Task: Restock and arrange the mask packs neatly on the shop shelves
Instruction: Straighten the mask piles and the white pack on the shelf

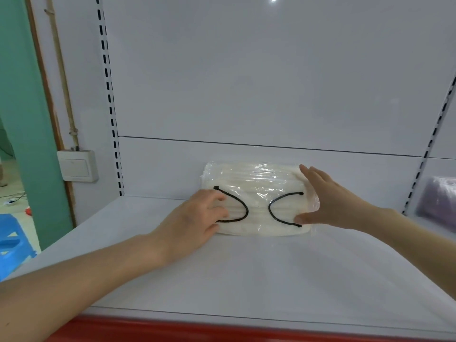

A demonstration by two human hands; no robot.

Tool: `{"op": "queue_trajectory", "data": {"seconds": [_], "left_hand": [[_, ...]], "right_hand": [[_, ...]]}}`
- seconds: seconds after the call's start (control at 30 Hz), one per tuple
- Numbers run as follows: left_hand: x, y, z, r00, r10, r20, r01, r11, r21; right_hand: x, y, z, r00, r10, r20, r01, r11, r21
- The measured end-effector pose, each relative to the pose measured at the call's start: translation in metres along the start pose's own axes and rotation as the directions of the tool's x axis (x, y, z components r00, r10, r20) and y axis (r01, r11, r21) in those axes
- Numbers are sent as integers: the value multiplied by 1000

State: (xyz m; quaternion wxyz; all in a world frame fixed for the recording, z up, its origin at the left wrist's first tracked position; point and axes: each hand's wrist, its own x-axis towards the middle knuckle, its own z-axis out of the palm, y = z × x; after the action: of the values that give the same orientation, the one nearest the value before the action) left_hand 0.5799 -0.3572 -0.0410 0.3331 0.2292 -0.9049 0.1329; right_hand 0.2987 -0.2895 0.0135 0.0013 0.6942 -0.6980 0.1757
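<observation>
Left hand (pixel 195 219), right hand (pixel 329 201) touch mask pack (pixel 257 191); seemingly against back panel (pixel 170 166).

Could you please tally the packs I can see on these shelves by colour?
Cream mask pack: 1
Purple pack: 1 (blurred, in the next bay on the right; contents unclear)
Total: 2

White shelf (pixel 246 280), red front edge, clear-wrapped cream mask pack (pixel 256 201) lying near back panel
</observation>
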Motion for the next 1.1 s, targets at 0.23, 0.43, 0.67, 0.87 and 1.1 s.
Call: {"op": "queue_trajectory", "data": {"seconds": [0.23,0.43,0.67,0.87,1.1], "left_hand": [[-2,7,-14,894,-436,101,441,896,-40],[-1,10,-15,775,-522,356,570,821,-37],[4,11,-14,763,-537,360,563,826,38],[-2,26,-27,767,-576,284,560,816,143],[7,64,-41,868,-495,40,490,867,93]], "right_hand": [[-7,14,4,997,71,-29,-66,988,142],[-5,14,9,996,74,44,-80,984,161],[0,17,6,997,31,65,-41,986,159],[-9,16,2,999,27,33,-33,981,192],[-38,9,-12,995,81,-63,-78,995,61]]}}
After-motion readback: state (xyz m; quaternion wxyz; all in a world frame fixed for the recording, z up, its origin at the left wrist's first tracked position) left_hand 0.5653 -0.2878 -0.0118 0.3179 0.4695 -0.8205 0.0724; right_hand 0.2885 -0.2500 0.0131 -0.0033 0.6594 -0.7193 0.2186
